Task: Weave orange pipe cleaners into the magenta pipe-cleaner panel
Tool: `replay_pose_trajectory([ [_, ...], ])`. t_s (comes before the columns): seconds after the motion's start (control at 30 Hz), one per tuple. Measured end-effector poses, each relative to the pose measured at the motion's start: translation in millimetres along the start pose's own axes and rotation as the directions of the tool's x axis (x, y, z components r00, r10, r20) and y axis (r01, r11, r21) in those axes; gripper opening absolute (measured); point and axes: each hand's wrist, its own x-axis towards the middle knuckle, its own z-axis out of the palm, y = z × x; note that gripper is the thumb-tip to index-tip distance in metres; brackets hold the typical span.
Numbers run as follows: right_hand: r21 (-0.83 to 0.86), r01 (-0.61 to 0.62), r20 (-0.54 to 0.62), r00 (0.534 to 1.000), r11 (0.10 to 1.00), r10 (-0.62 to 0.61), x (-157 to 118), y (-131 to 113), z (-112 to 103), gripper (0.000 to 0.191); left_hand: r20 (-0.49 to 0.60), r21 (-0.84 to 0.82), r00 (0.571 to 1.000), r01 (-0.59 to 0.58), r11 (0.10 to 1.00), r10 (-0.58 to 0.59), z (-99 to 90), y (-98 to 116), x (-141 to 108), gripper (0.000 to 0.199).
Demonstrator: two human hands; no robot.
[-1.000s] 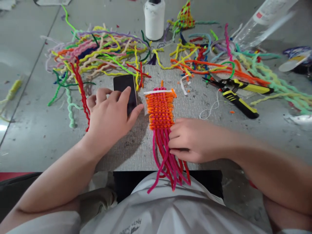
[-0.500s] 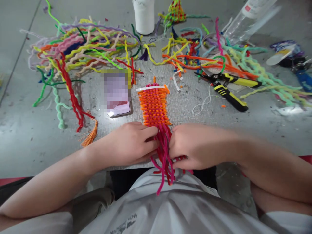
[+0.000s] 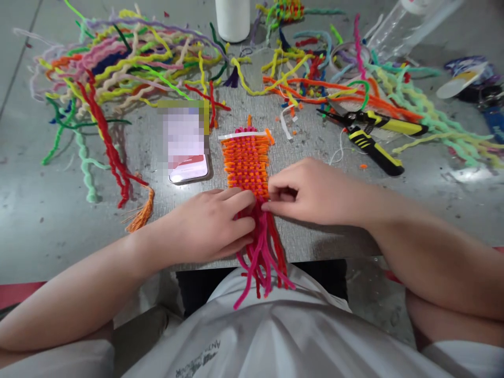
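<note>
An orange and magenta piece woven from pipe cleaners (image 3: 247, 163) lies upright in front of me, with a white strip (image 3: 240, 135) across its far end. Loose magenta and red pipe cleaners (image 3: 264, 244) trail from its near end over the table edge toward my shirt. My left hand (image 3: 214, 223) is closed over the left side of these loose strands, just below the weave; its fingertips are partly hidden. At the weave's lower right corner, my right hand (image 3: 315, 191) has curled fingers against the edge, its thumb on the strands.
A phone (image 3: 189, 172) lies left of the weave, near a heap of coloured pipe cleaners (image 3: 129, 68). Yellow-black pliers (image 3: 376, 152) lie to the right. A white bottle (image 3: 233, 21) and a clear bottle (image 3: 396, 34) stand behind. An orange tassel (image 3: 142, 214) sits by my left forearm.
My right hand has moved up from the loose strands to the weave's lower right edge. The strands on the right now hang free. My left hand stays nearly in place.
</note>
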Motion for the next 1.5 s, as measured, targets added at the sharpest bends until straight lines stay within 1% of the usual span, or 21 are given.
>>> replay_pose_trajectory([
  [0.07, -0.008, -0.147, -0.013, 0.989, 0.989, 0.147, 2.8, 0.6, 1.8, 0.03, 0.014, -0.019, 1.0, -0.019, 1.0, 0.019, -0.7, 0.8, 0.0, 0.026],
  [0.1, -0.009, -0.194, 0.004, 0.981, 0.981, 0.194, 3.6, 0.3, 2.9, 0.03, 0.018, -0.035, 0.999, -0.037, 0.999, 0.037, -0.9, 1.6, 0.1, 0.026],
  [0.17, -0.026, -0.238, 0.027, 0.971, 0.971, 0.239, 4.3, -1.0, 5.2, 0.03, 0.022, -0.071, 0.997, -0.077, 0.994, 0.079, -1.3, 3.9, 0.3, 0.026],
  [0.3, -0.076, -0.26, 0.012, 0.965, 0.962, 0.262, 3.2, -3.3, 8.3, 0.029, 0.056, -0.158, 0.988, -0.136, 0.978, 0.146, -1.1, 10.5, 0.9, 0.024],
  [0.43, -0.078, -0.242, 0.016, 0.97, 0.967, 0.244, 2.3, -3.1, 9.3, 0.025, 0.09, -0.237, 0.975, -0.176, 0.955, 0.202, -1.0, 14.9, 1.1, 0.022],
  [0.5, -0.071, -0.227, 0.018, 0.973, 0.971, 0.229, 1.8, -2.4, 9.4, 0.023, 0.086, -0.28, 0.969, -0.199, 0.939, 0.231, -1.3, 16.0, 1.4, 0.021],
  [0.6, -0.109, -0.129, 0.055, 0.989, 0.986, 0.136, 0.7, -3.8, 9.0, 0.024, 0.056, -0.331, 0.965, -0.225, 0.916, 0.257, -1.8, 17.0, 2.7, 0.021],
  [0.7, -0.193, 0.044, 0.151, 0.988, 0.98, -0.014, -0.4, -10.1, 7.7, 0.022, -0.002, -0.308, 0.972, -0.226, 0.924, 0.237, -2.0, 17.0, 4.1, 0.021],
  [0.83, -0.288, 0.214, 0.292, 0.948, 0.934, -0.127, -0.9, -19.0, 5.0, 0.009, -0.121, -0.202, 0.977, -0.197, 0.959, 0.175, -2.0, 13.4, 5.2, 0.015],
  [0.97, -0.34, 0.33, 0.372, 0.907, 0.881, -0.196, -1.9, -21.4, 2.9, 0.016, -0.187, -0.161, 0.973, -0.164, 0.973, 0.133, -3.1, 8.9, 5.7, 0.011],
  [1.03, -0.327, 0.383, 0.418, 0.879, 0.864, -0.232, -3.4, -22.7, 3.9, 0.016, -0.21, -0.174, 0.974, -0.129, 0.976, 0.091, -3.9, 7.2, 5.9, 0.009],
  [1.13, -0.257, 0.465, 0.508, 0.811, 0.847, -0.291, -7.0, -26.5, 9.5, 0.016, -0.216, -0.162, 0.976, -0.047, 0.986, 0.011, -3.6, 4.6, 6.1, 0.013],
  [1.23, -0.087, 0.532, 0.549, 0.732, 0.843, -0.405, -11.8, -29.6, 14.8, 0.016, -0.161, -0.132, 0.987, -0.035, 0.991, 0.013, -0.9, 2.8, 6.2, 0.022],
  [1.27, -0.002, 0.552, 0.53, 0.707, 0.834, -0.467, -13.5, -29.8, 14.3, 0.017, -0.141, -0.129, 0.99, -0.047, 0.99, 0.029, 0.2, 2.6, 6.2, 0.024],
  [1.3, 0.085, 0.566, 0.483, 0.696, 0.82, -0.531, -15.2, -29.5, 11.8, 0.017, -0.129, -0.13, 0.991, -0.063, 0.99, 0.046, 1.1, 2.8, 6.3, 0.024],
  [1.33, 0.153, 0.571, 0.414, 0.704, 0.807, -0.577, -17.0, -28.3, 6.9, 0.017, -0.121, -0.129, 0.991, -0.075, 0.989, 0.059, 1.8, 3.3, 6.3, 0.024],
  [1.37, 0.188, 0.562, 0.324, 0.739, 0.805, -0.591, -18.8, -26.1, -0.3, 0.018, -0.123, -0.121, 0.99, -0.082, 0.989, 0.067, 2.1, 4.1, 6.4, 0.022],
  [1.4, 0.18, 0.535, 0.217, 0.797, 0.825, -0.564, -20.7, -22.3, -10.0, 0.017, -0.126, -0.107, 0.989, -0.086, 0.991, 0.072, 2.1, 5.1, 6.4, 0.022],
  [1.43, 0.117, 0.476, 0.118, 0.865, 0.872, -0.488, -22.5, -16.6, -21.6, 0.018, -0.123, -0.094, 0.99, -0.087, 0.992, 0.075, 1.9, 6.3, 6.3, 0.022],
  [1.47, 0.008, 0.402, -0.018, 0.915, 0.915, -0.402, -24.3, -8.2, -34.8, 0.02, -0.113, -0.085, 0.991, -0.087, 0.993, 0.077, 1.5, 7.4, 6.2, 0.024],
  [1.5, -0.114, 0.28, -0.17, 0.94, 0.953, -0.296, -26.1, 3.1, -48.9, 0.021, -0.099, -0.08, 0.992, -0.085, 0.993, 0.077, 1.1, 8.5, 5.9, 0.026],
])
